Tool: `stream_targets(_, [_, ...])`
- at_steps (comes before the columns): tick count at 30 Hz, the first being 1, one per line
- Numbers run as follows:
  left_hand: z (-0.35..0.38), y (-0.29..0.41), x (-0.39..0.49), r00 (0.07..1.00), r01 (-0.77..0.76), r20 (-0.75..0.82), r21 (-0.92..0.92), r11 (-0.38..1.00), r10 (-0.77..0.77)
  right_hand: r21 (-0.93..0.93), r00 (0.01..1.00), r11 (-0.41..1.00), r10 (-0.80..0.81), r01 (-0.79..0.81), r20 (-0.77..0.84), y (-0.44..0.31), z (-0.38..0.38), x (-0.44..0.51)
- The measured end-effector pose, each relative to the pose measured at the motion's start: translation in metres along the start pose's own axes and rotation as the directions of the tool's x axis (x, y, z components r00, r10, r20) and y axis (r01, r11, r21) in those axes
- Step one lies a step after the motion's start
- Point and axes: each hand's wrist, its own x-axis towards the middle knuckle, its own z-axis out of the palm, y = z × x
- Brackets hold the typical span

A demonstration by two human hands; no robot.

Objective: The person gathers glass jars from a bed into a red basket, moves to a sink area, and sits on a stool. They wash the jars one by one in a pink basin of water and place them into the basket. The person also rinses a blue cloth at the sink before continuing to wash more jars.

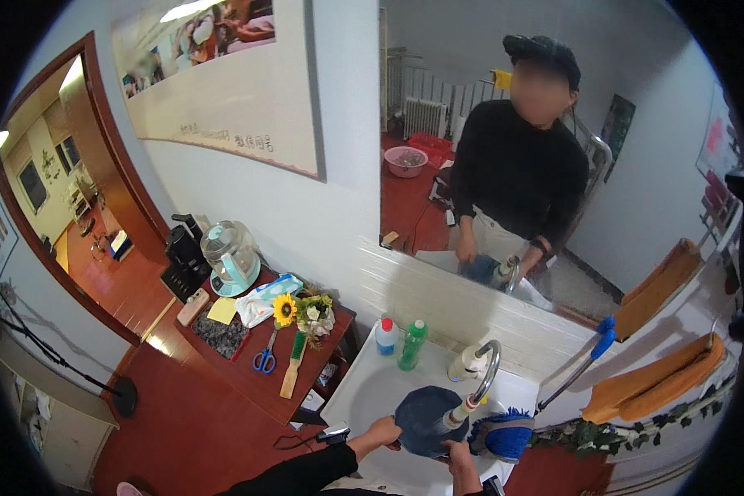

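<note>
A dark blue-grey, many-sided plate or shallow dish [426,415] is held over the white washbasin [372,397] under the curved metal tap [491,372]. Water from the tap's nozzle seems to run onto it. My left hand [385,432] grips its left edge, and my right hand [460,457] holds the lower right edge, thumb on top. Just right of the dish lies a blue microfibre brush or mop head [503,435] on the basin's side. Behind the dish, at the basin's back, are a white dispenser bottle [468,363] and a green bottle [413,346].
A red-capped bottle [385,338] stands on the basin's back edge. Left is a brown table [273,397] with scissors [265,359], a brush [294,366], flowers and a glass kettle [228,254]. An orange towel [657,381] hangs at right, below a wall mirror [533,186].
</note>
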Motion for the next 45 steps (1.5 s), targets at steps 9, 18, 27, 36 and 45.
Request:
stream_targets(9, [-0.001, 0.005, 0.000, 1.000, -0.010, 0.030, 0.001, 1.000, 0.010, 0.008, 0.992, 0.998, 0.059, -0.059, -0.109, 0.001, 0.004, 0.014])
stream_targets(18, [0.012, 0.017, -0.006, 0.968, -0.138, -0.184, 0.170, 0.976, 0.169, 0.043, 0.988, 0.989, -0.136, 0.139, -0.071, -0.001, -0.004, 0.017])
stream_targets(27, [0.016, 0.038, -0.007, 0.964, -0.165, -0.178, 0.176, 0.971, 0.196, 0.108, 0.973, 0.968, -0.220, 0.227, -0.069, -0.005, -0.011, 0.020])
stream_targets(36, [0.017, 0.020, 0.003, 0.990, 0.075, 0.136, -0.270, 0.960, -0.040, 0.063, 0.969, 0.976, -0.195, 0.207, -0.150, 0.003, -0.011, -0.005])
stream_targets(45, [0.033, 0.018, 0.003, 0.979, 0.129, 0.194, -0.338, 0.932, -0.065, 0.099, 0.974, 0.974, -0.192, 0.205, -0.123, 0.020, -0.028, -0.011])
